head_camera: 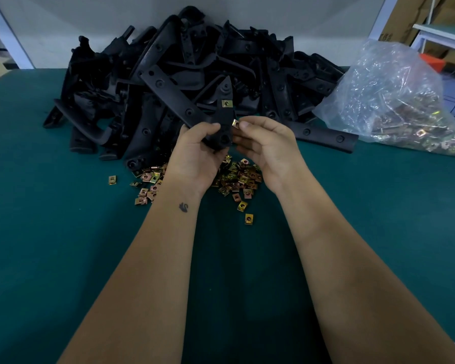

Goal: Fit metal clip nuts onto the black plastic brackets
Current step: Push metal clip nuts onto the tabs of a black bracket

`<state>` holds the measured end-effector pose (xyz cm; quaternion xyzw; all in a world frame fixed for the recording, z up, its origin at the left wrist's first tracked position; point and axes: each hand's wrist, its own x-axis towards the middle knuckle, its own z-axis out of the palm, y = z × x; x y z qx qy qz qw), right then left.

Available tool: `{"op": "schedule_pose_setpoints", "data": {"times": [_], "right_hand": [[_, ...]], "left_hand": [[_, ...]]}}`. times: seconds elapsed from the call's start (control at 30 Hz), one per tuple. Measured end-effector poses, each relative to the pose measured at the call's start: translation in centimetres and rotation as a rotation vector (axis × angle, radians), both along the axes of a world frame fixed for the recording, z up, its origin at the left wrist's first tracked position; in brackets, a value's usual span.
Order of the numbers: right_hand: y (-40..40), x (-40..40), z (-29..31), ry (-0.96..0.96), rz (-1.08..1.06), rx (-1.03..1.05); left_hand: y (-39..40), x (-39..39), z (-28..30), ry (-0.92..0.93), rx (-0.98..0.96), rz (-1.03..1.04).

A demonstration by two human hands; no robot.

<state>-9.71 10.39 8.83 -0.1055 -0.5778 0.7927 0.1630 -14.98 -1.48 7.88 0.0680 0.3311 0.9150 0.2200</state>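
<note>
The left hand [197,145] is gripping a bracket [225,114] above the bench [63,232], its long axis running away from the person, pointed tip far, one nut [227,103] already fitted. The right hand [263,143] is pinching a clip nut [235,124] in its fingers [244,125] at the bracket's right edge, over loose nuts [237,179].
</note>
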Motion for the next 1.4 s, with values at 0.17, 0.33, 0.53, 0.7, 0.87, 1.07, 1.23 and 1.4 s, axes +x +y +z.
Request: {"op": "schedule_pose_setpoints", "data": {"times": [0.17, 0.33, 0.53, 0.7, 0.87, 1.07, 1.23, 1.4], "right_hand": [[0.05, -0.04, 0.0, -0.01, 0.008, 0.018], [-0.06, -0.04, 0.02, 0.004, 0.03, 0.029], [0.0, -0.11, -0.09, 0.013, 0.061, 0.043], [-0.01, -0.09, -0.1, 0.019, 0.079, 0.062], [-0.19, -0.06, -0.05, 0.017, 0.099, 0.064], [-0.22, -0.08, -0.22, 0.027, 0.097, 0.04], [0.04, -0.1, -0.24, 0.044, 0.059, -0.047], [0.2, -0.08, -0.41, 0.062, 0.047, -0.104]], "left_hand": [[-0.08, 0.03, 0.06, 0.0, -0.005, 0.016], [-0.12, 0.08, 0.08, 0.0, -0.009, 0.02], [-0.12, 0.06, 0.01, 0.007, -0.003, 0.022], [-0.18, 0.07, -0.06, 0.026, -0.007, 0.019], [-0.27, 0.19, -0.09, 0.065, 0.014, 0.009], [-0.34, 0.48, 0.0, 0.098, 0.029, -0.02], [-0.29, 0.5, -0.23, 0.184, -0.084, -0.047], [-0.45, 0.46, -0.45, 0.217, -0.131, -0.082]]}}
